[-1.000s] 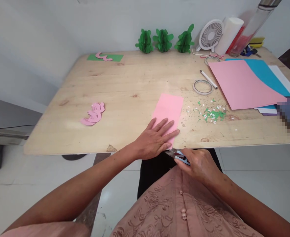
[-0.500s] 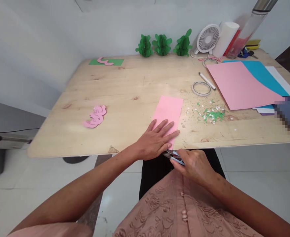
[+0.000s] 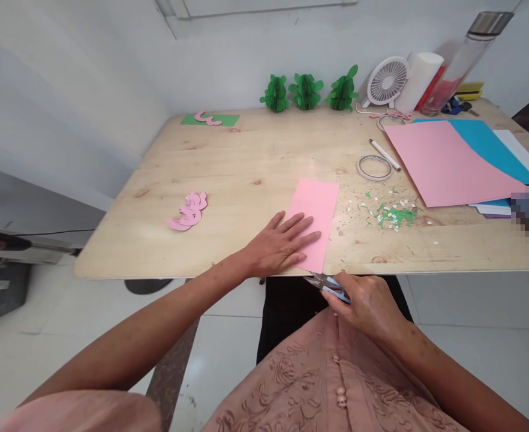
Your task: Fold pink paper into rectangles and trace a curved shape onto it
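Observation:
A pink paper rectangle (image 3: 317, 201) lies near the front edge of the table. My left hand (image 3: 282, 243) rests flat on its lower left part with the fingers spread. Just off the table edge, my right hand (image 3: 366, 300) grips a pair of blue-handled thread snips (image 3: 335, 288). Their blades point left, close to the paper's near edge; I cannot tell whether they touch it. To the left sits a small pile of wavy pink paper cutouts (image 3: 188, 213).
Green and white paper scraps (image 3: 397, 216) lie right of the paper, near a tape roll (image 3: 375, 168) and a marker (image 3: 385, 155). Coloured sheets (image 3: 453, 162) are stacked at the right. Green paper trees (image 3: 306, 93), a small fan (image 3: 387, 82) and a glass bottle (image 3: 460, 69) stand at the back.
My left hand has slid slightly left, back from the paper's right edge, uncovering its near right corner. The snips now show more of their blades. The camera view has shifted a little.

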Motion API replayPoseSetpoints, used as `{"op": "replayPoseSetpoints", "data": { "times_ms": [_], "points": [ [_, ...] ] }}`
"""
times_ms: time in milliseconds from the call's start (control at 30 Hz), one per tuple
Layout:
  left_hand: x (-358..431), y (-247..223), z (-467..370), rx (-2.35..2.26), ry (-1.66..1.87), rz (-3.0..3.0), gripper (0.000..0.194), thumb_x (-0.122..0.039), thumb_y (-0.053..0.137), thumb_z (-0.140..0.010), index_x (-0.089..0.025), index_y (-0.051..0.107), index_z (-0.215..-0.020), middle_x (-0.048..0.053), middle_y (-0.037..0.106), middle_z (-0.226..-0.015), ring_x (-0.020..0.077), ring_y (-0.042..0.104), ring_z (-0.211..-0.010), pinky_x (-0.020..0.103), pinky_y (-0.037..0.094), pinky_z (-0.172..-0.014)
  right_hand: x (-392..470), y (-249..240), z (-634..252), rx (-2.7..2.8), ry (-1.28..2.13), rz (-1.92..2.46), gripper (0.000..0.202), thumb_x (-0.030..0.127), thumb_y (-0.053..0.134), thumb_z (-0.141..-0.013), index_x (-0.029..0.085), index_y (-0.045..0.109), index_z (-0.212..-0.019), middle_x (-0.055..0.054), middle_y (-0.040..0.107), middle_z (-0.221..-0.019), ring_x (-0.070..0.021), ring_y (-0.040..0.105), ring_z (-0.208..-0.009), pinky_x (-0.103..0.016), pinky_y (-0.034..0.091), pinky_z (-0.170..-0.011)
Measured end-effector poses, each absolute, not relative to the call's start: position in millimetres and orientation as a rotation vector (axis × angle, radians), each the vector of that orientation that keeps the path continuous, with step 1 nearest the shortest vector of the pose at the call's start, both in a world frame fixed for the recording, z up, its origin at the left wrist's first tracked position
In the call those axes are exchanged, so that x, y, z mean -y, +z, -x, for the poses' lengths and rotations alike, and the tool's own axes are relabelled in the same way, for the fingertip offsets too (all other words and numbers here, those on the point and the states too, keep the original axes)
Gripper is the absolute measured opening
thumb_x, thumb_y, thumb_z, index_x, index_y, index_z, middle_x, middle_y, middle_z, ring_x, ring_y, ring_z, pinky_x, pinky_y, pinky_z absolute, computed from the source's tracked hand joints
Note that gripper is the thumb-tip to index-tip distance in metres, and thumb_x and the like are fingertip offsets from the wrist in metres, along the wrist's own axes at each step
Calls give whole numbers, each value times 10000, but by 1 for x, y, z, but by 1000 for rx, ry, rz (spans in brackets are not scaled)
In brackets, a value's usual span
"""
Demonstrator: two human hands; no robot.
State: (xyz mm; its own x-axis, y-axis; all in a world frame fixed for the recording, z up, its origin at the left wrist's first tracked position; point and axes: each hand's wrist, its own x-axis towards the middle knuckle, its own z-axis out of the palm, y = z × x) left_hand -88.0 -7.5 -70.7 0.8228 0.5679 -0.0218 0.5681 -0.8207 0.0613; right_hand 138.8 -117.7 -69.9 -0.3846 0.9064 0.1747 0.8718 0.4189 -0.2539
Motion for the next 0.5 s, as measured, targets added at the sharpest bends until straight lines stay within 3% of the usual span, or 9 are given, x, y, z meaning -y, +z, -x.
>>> {"op": "replayPoseSetpoints", "data": {
  "times_ms": [300,500],
  "points": [
    [24,-65,82,-981,-64,-2902,542,-490,226,-972,-303,196,-1480,21,168,-1571,221,113,-1448,441,88,-1156,120,-64,-137,2385,242,1550,249,367,519,-866,182,599,-720,-13,668,-591,-149,593,-491,-270,221,-499],
    [52,-64,64,-1146,-14,-2781,535,-439,195,-983,-237,225,-1478,54,176,-1569,234,123,-1445,446,131,-1148,119,-59,-152,2429,262,1556,260,378,512,-873,179,595,-729,-19,666,-596,-157,590,-504,-273,233,-510]
  ]
}}
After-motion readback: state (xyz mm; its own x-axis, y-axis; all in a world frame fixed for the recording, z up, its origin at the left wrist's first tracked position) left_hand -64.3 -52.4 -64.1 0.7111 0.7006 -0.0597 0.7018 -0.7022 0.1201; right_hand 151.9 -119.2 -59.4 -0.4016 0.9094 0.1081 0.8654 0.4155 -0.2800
